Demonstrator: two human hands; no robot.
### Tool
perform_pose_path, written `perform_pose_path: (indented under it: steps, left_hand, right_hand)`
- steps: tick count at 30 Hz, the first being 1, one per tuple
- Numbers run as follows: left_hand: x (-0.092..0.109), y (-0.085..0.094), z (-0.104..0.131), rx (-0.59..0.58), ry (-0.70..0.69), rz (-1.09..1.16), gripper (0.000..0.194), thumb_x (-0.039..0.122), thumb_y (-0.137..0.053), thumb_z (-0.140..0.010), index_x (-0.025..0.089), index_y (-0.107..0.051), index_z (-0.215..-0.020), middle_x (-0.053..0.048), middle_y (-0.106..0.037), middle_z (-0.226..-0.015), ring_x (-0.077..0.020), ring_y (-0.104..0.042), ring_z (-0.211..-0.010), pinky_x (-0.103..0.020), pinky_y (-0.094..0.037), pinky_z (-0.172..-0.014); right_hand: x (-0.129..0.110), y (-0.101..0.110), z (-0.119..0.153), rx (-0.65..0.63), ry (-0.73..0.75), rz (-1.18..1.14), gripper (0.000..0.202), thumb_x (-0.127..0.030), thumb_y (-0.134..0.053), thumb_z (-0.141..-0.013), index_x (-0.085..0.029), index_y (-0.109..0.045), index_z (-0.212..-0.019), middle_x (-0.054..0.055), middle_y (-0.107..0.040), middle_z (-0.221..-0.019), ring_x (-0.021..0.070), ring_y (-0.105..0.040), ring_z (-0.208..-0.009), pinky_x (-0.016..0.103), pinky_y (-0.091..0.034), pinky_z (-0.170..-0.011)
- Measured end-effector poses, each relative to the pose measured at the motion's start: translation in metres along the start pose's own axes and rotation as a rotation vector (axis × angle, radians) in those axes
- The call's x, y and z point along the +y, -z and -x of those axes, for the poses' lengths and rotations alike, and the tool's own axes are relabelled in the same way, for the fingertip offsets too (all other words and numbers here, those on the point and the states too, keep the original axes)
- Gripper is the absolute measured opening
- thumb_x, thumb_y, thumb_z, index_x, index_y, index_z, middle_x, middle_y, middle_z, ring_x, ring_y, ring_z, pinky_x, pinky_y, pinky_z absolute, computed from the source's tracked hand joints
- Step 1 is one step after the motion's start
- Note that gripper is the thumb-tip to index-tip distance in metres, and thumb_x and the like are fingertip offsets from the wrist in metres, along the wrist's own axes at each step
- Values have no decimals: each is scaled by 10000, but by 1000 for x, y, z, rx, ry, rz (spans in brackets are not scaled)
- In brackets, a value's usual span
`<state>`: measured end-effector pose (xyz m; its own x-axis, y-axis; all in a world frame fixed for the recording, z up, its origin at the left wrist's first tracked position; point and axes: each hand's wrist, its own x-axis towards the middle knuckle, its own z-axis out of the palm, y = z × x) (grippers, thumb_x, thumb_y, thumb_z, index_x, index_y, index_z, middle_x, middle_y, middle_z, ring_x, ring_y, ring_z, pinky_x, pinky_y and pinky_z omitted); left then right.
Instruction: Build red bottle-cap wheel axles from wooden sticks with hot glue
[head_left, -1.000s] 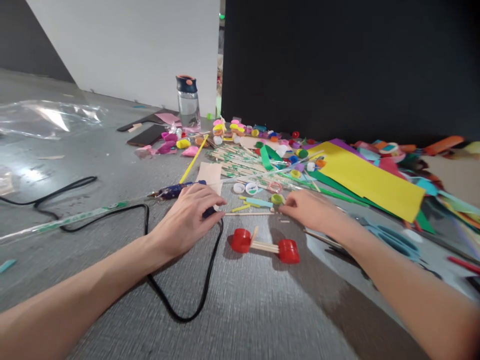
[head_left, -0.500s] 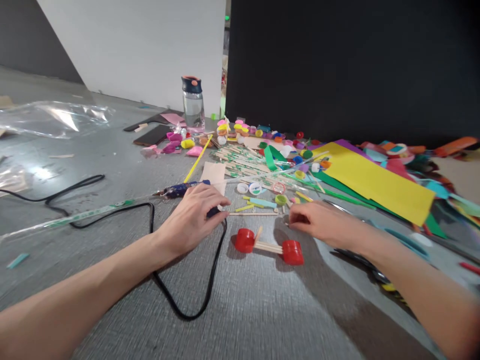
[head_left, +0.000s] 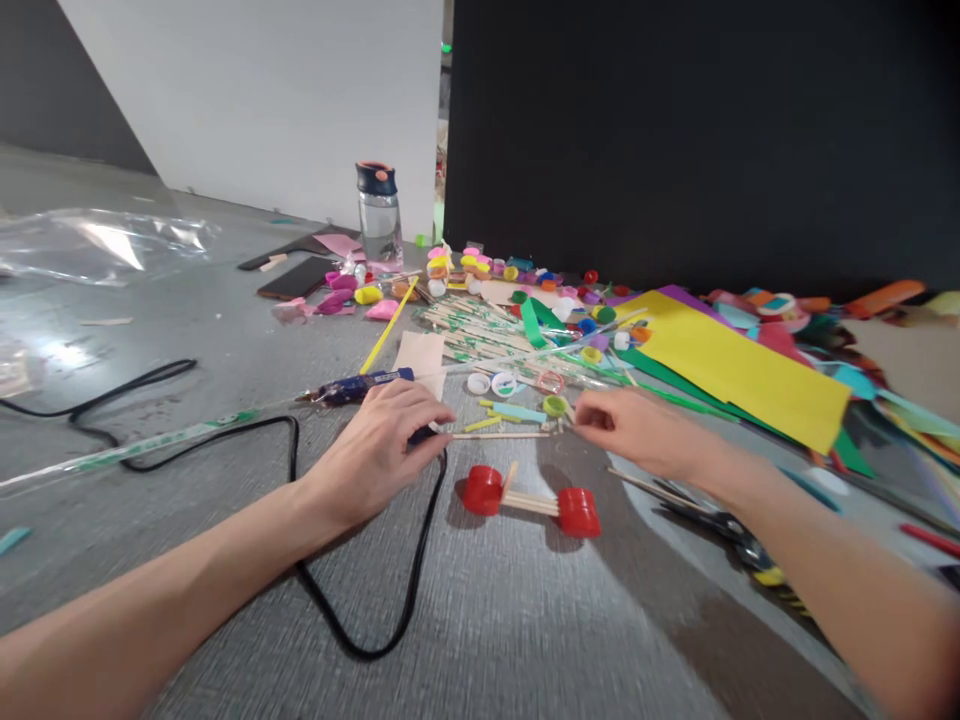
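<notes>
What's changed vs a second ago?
Right hand has shifted slightly right, away from the thin stick's end; can't tell if it took or released anything. Unchanged: left hand over the blue glue gun, red-capped stick piece in front.

The gray table [head_left: 240, 610] has a black cord [head_left: 425, 547], a clear bag [head_left: 112, 245], a blue scrap [head_left: 13, 540], a stick [head_left: 502, 436] and two red caps [head_left: 482, 489] on it.
</notes>
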<state>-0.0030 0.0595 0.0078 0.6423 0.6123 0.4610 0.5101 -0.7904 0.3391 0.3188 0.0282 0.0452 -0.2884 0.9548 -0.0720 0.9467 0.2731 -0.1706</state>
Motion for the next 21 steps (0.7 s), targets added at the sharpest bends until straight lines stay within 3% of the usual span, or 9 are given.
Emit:
perform_pose_path:
  steps: [5, 9, 14, 17, 21]
  left_hand:
    - [1, -2, -1, -3, -7, -6, 135, 262, -630, -986, 166, -706, -1043, -73, -721, -1048, -249, -631, -1039, -447, -468, -979]
    - [1, -2, -1, 1, -15, 1, 140, 254, -646, -979, 160, -710, -1059, -77, -715, -1057, -245, -630, -1049, -441, -459, -996]
    - [2, -2, 0, -21, 4, -2, 139, 257, -641, -982, 166, -712, -1059, -69, -712, -1055, -243, -626, -1050, -442, -458, -993]
    - [1, -3, 0, -26, 7, -6, 137, 263, -636, -985, 172, -711, -1054, -65, -714, -1052, -246, -625, -1049, -446, -461, -986]
    - [0, -4, -1, -1, -14, -10, 146, 270, -633, -985, 167, -711, -1054, -75, -718, -1062, -250, -628, -1055, -448, -463, -986]
  right_hand:
    - [10, -8, -14, 40, 135, 46, 118, -179, -574, -940, -243, -671, -962, 33, -734, -971, 215, -648, -870, 340, -437, -730]
    - [16, -17, -16, 27, 192, 88, 123, -181, -571, -946, -246, -670, -914, 31, -722, -933, 222, -647, -883, 347, -436, -758]
    - [17, -19, 1, 5, 118, 120, 125, -222, -590, -918, -227, -622, -797, 41, -672, -767, 206, -588, -686, 332, -360, -616]
    - [18, -11, 18, -24, 59, 102, 105, -246, -605, -904, -237, -640, -805, 31, -688, -781, 205, -600, -700, 330, -376, -620]
    - [34, 4, 37, 13, -102, 84, 210, -328, -528, -983, -246, -690, -876, 31, -704, -819, 197, -618, -726, 337, -429, -657]
